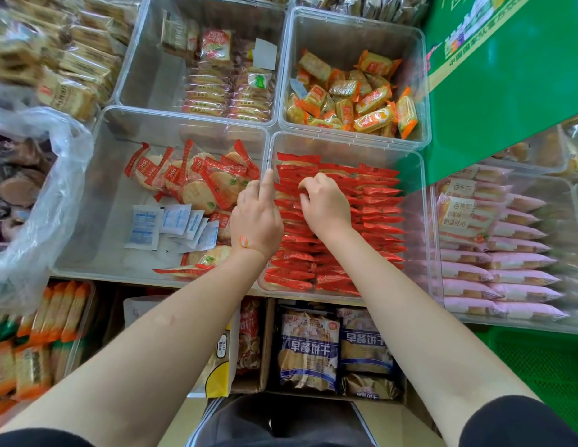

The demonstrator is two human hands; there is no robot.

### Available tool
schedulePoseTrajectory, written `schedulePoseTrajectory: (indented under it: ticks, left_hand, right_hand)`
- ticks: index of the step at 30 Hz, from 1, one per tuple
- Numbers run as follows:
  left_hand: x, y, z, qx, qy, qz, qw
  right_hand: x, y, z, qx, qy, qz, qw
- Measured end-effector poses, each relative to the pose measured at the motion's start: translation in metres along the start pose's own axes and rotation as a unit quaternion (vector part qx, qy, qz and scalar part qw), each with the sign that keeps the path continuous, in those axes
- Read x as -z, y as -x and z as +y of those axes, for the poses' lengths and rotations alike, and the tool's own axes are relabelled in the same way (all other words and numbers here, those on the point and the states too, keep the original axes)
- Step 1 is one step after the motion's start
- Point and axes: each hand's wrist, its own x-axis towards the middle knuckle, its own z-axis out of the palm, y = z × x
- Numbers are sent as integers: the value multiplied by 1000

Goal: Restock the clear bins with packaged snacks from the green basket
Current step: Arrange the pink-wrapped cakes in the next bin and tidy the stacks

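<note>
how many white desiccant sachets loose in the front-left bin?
About 5 white desiccant sachets, fanned in an overlapping row on the floor of the front-left clear bin. More may hide under the overlap or the red-wrapped rice crackers.

Four bins in a 2x2 grid: near-right bin (420,221) holds snack packs (378,201) stacked in rows, w/ both hands over them, left hand (257,217) beside right hand (326,206). Near-left bin (87,221) holds loose packs & sachets (171,225). Basket (539,366) sits at near right, below the bins.
</note>
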Motion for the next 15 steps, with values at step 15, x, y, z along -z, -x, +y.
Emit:
schedulePoseTrajectory:
  ticks: [15]
  left_hand:
    - [1, 1, 2, 14, -4, -6, 1000]
  right_hand:
    - [-3, -20, -8, 81, 36, -129, 988]
